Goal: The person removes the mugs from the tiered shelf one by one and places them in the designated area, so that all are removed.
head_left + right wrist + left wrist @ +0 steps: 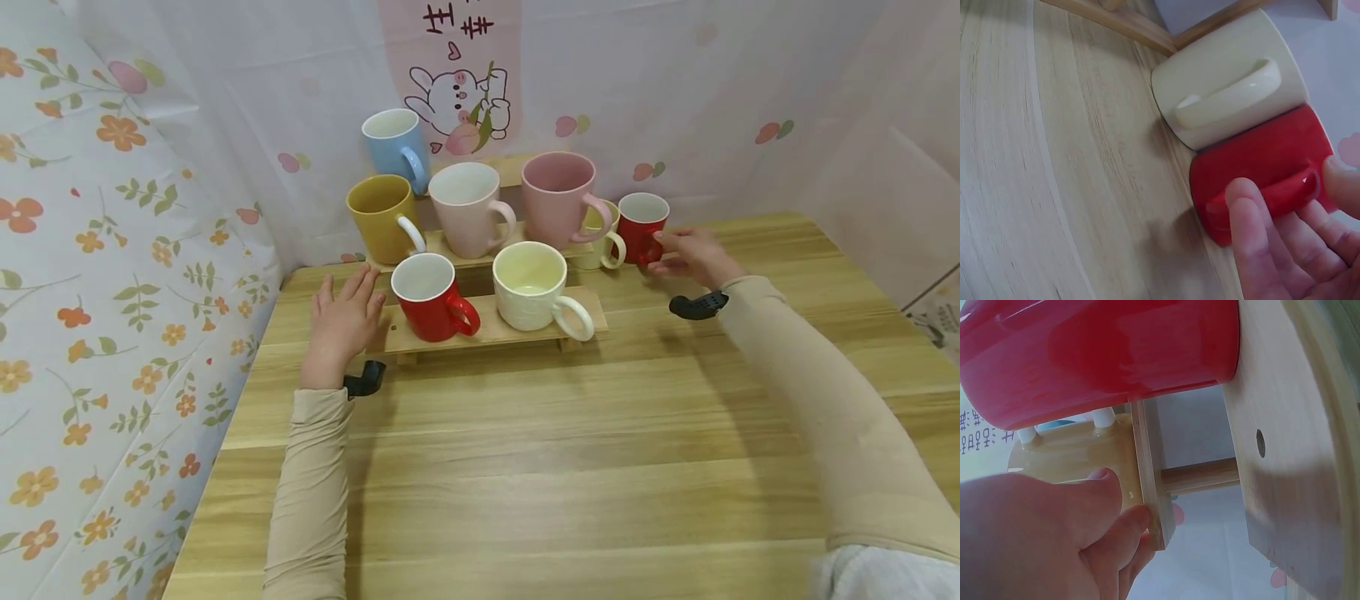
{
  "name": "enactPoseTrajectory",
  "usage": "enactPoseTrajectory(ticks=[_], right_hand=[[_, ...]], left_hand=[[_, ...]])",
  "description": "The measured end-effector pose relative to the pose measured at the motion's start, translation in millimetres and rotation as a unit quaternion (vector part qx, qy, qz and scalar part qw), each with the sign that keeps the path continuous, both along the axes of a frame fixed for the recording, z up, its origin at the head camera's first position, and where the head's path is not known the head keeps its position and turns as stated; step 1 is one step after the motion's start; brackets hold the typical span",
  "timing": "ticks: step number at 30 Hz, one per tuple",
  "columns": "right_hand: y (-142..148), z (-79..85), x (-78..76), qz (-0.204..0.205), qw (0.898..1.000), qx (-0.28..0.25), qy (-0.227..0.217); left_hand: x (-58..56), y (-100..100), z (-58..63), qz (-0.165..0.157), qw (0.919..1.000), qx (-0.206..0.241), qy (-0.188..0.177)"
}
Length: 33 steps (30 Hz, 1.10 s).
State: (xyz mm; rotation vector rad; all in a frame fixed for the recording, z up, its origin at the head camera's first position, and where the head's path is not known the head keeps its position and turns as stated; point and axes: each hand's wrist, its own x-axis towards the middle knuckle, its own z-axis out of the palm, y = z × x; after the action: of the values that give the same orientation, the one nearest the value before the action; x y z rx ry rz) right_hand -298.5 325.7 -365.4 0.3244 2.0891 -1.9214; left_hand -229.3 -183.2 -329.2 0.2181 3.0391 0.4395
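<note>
My right hand [693, 254] is at the handle of a red mug [637, 221] standing on the table at the right. In the right wrist view, thumb and fingers [1250, 231] lie around that red handle, and a cream mug [1229, 81] stands against the red one. My left hand [345, 317] is at the left end of a stepped wooden rack [487, 321], its fingers extended. The left wrist view shows its fingertips at the end of the middle step, beside a mustard mug [1079, 453]. Above them is another red mug [1104, 350], on the front step.
On the rack also stand a light blue mug [390, 142], a pale pink mug [461, 208], a pink mug [555, 200] and a cream mug with raised pattern [528, 287]. A printed curtain [675, 83] hangs behind the wooden table [525, 475].
</note>
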Motion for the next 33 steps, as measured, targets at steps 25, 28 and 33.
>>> enactPoseTrajectory(ticks=[25,28,33], right_hand=[[1,47.9,6.3,0.028,0.997,0.065,0.015],[-5,56.4,6.6,0.027,0.998,0.049,0.011],[-20,70.1,9.1,0.019,0.999,0.040,0.023]], left_hand=[[1.7,4,2.7,0.003,1.0000,0.000,-0.001],[1.3,4,2.9,0.004,1.0000,0.000,-0.004],[1.8,2,2.9,0.002,1.0000,0.000,-0.006]])
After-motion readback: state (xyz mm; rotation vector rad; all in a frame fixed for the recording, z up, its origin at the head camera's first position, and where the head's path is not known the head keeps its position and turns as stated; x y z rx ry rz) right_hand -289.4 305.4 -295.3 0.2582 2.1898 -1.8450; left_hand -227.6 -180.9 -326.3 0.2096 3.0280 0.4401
